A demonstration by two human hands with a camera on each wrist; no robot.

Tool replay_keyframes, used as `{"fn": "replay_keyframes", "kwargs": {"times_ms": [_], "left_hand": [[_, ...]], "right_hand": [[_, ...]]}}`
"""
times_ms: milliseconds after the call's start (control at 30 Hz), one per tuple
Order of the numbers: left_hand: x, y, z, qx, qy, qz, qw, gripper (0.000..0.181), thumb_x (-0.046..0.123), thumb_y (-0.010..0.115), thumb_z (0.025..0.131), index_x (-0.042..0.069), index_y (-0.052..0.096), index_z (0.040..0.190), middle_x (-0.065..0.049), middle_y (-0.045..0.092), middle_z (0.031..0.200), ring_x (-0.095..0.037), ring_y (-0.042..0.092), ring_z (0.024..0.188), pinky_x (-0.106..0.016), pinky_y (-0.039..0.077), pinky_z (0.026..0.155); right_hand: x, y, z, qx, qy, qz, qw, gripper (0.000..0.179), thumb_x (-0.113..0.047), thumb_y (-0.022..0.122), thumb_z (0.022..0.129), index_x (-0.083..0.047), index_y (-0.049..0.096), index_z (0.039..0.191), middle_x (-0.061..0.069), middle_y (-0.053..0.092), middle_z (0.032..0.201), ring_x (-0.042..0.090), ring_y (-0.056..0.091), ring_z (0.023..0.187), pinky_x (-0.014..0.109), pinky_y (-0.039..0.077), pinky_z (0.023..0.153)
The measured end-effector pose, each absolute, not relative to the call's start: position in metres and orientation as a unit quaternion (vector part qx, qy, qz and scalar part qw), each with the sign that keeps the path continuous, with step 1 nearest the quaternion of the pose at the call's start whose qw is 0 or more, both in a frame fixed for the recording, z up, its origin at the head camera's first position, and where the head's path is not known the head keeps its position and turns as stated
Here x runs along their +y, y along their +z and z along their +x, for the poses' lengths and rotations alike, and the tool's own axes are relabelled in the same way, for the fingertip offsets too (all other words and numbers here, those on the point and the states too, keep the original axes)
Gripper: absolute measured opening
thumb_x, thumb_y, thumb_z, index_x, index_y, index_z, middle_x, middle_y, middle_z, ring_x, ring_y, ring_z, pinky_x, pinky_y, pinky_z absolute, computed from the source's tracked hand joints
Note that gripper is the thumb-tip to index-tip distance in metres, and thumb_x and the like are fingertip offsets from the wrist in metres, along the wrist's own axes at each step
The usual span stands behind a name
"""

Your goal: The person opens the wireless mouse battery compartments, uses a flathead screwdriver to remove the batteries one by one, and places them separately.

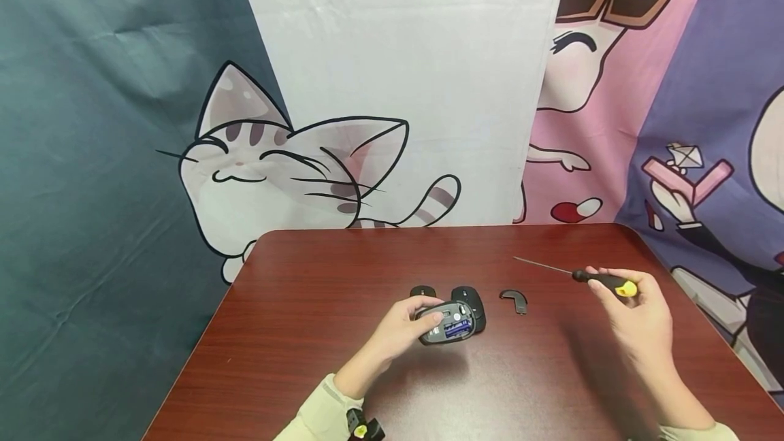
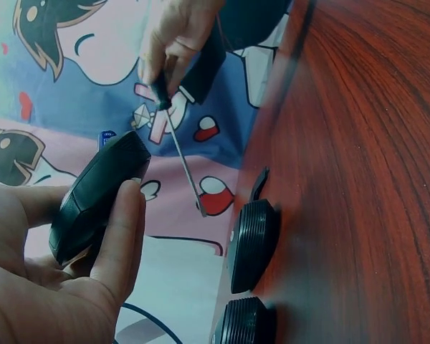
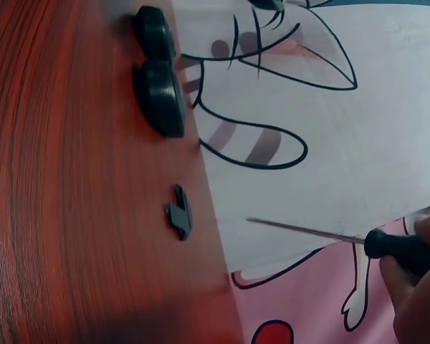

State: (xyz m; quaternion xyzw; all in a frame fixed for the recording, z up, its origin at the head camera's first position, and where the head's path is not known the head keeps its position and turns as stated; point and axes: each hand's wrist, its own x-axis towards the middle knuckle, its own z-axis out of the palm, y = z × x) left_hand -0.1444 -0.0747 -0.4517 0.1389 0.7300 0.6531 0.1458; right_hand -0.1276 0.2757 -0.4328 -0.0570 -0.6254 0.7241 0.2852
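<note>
My left hand (image 1: pixel 395 331) grips a dark computer mouse (image 1: pixel 436 337) above the table, its underside turned up. Its battery compartment is uncovered, and a blue battery (image 1: pixel 458 328) shows inside. Off to the right, my right hand (image 1: pixel 643 322) holds a screwdriver (image 1: pixel 603 280) by its black and yellow handle. The long thin shaft (image 3: pixel 304 230) points left, apart from the mouse. A small curved battery cover (image 1: pixel 519 300) lies on the table between the hands. In the left wrist view the held mouse (image 2: pixel 104 193) is seen from its side, between thumb and fingers.
Two more black mice lie on the tabletop behind the held one: a nearer mouse (image 3: pixel 161 100) and another mouse (image 3: pixel 153 32), partly hidden by my left hand in the head view. The reddish-brown table (image 1: pixel 294 291) ends at a printed cloth backdrop (image 1: pixel 398 53).
</note>
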Motion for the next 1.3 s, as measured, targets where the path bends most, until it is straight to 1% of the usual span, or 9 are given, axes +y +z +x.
{"fn": "replay_keyframes", "kwargs": {"times_ms": [200, 300, 600, 667, 800, 867, 1000, 1100, 1300], "left_hand": [[-0.075, -0.452, -0.144, 0.728, 0.655, 0.137, 0.150, 0.032, 0.018, 0.068, 0.097, 0.001, 0.067, 0.124, -0.013, 0.073, 0.102, -0.011, 0.067, 0.086, -0.019, 0.056, 0.071], [-0.075, -0.452, -0.143, 0.727, 0.655, 0.138, 0.153, 0.032, 0.018, 0.068, 0.097, 0.000, 0.067, 0.124, -0.013, 0.073, 0.103, -0.010, 0.067, 0.086, -0.019, 0.056, 0.071], [-0.073, -0.454, -0.143, 0.723, 0.658, 0.140, 0.157, 0.034, 0.018, 0.069, 0.097, -0.001, 0.066, 0.125, -0.014, 0.073, 0.103, -0.010, 0.068, 0.085, -0.019, 0.057, 0.071], [-0.073, -0.453, -0.143, 0.722, 0.659, 0.140, 0.158, 0.034, 0.018, 0.069, 0.097, -0.001, 0.066, 0.125, -0.013, 0.073, 0.102, -0.010, 0.068, 0.085, -0.019, 0.057, 0.071], [-0.073, -0.453, -0.143, 0.723, 0.657, 0.141, 0.159, 0.034, 0.018, 0.068, 0.097, -0.001, 0.066, 0.125, -0.013, 0.073, 0.102, -0.010, 0.068, 0.085, -0.019, 0.057, 0.071], [-0.073, -0.453, -0.142, 0.725, 0.655, 0.143, 0.160, 0.034, 0.018, 0.068, 0.097, -0.001, 0.066, 0.125, -0.013, 0.073, 0.103, -0.010, 0.067, 0.086, -0.018, 0.056, 0.072], [-0.073, -0.453, -0.142, 0.728, 0.651, 0.147, 0.159, 0.033, 0.018, 0.068, 0.097, -0.001, 0.066, 0.125, -0.013, 0.073, 0.105, -0.010, 0.067, 0.087, -0.018, 0.056, 0.073], [-0.073, -0.453, -0.141, 0.729, 0.649, 0.148, 0.159, 0.033, 0.018, 0.068, 0.098, -0.001, 0.067, 0.125, -0.013, 0.073, 0.106, -0.010, 0.067, 0.088, -0.018, 0.056, 0.073], [-0.073, -0.452, -0.141, 0.729, 0.649, 0.149, 0.159, 0.033, 0.018, 0.068, 0.098, 0.000, 0.067, 0.125, -0.013, 0.073, 0.106, -0.010, 0.067, 0.089, -0.018, 0.056, 0.074]], "right_hand": [[0.285, -0.443, -0.131, -0.786, 0.536, -0.124, 0.282, 0.033, -0.006, 0.080, 0.086, -0.011, 0.065, 0.115, -0.030, 0.070, 0.096, -0.015, 0.063, 0.089, 0.000, 0.047, 0.071], [0.289, -0.450, -0.133, -0.822, 0.471, -0.134, 0.291, 0.036, -0.014, 0.082, 0.085, -0.011, 0.065, 0.116, -0.037, 0.066, 0.095, -0.020, 0.057, 0.086, -0.001, 0.043, 0.067], [0.291, -0.462, -0.140, -0.843, 0.413, -0.116, 0.323, 0.034, -0.012, 0.084, 0.083, -0.008, 0.067, 0.112, -0.028, 0.070, 0.099, -0.024, 0.050, 0.087, -0.002, 0.039, 0.073], [0.292, -0.462, -0.140, -0.853, 0.396, -0.124, 0.316, 0.033, -0.014, 0.084, 0.083, -0.007, 0.067, 0.111, -0.019, 0.072, 0.099, -0.023, 0.046, 0.084, 0.004, 0.039, 0.071], [0.297, -0.461, -0.140, -0.882, 0.343, -0.113, 0.302, 0.031, -0.018, 0.084, 0.083, -0.005, 0.070, 0.107, 0.008, 0.074, 0.098, -0.010, 0.049, 0.079, 0.023, 0.039, 0.066], [0.301, -0.462, -0.140, -0.898, 0.312, -0.085, 0.298, 0.028, -0.017, 0.083, 0.082, -0.004, 0.072, 0.105, 0.020, 0.072, 0.098, 0.007, 0.060, 0.077, 0.032, 0.040, 0.064], [0.306, -0.466, -0.140, -0.927, 0.258, -0.047, 0.269, 0.025, -0.018, 0.081, 0.083, -0.005, 0.074, 0.104, 0.026, 0.071, 0.098, 0.046, 0.066, 0.087, 0.047, 0.046, 0.064], [0.309, -0.468, -0.139, -0.944, 0.235, -0.053, 0.226, 0.028, -0.022, 0.080, 0.084, -0.006, 0.075, 0.106, 0.027, 0.071, 0.103, 0.050, 0.065, 0.092, 0.057, 0.046, 0.066], [0.315, -0.472, -0.138, -0.966, 0.216, -0.072, 0.126, 0.037, -0.031, 0.077, 0.087, -0.007, 0.074, 0.116, 0.028, 0.070, 0.109, 0.056, 0.061, 0.099, 0.060, 0.048, 0.068]]}}
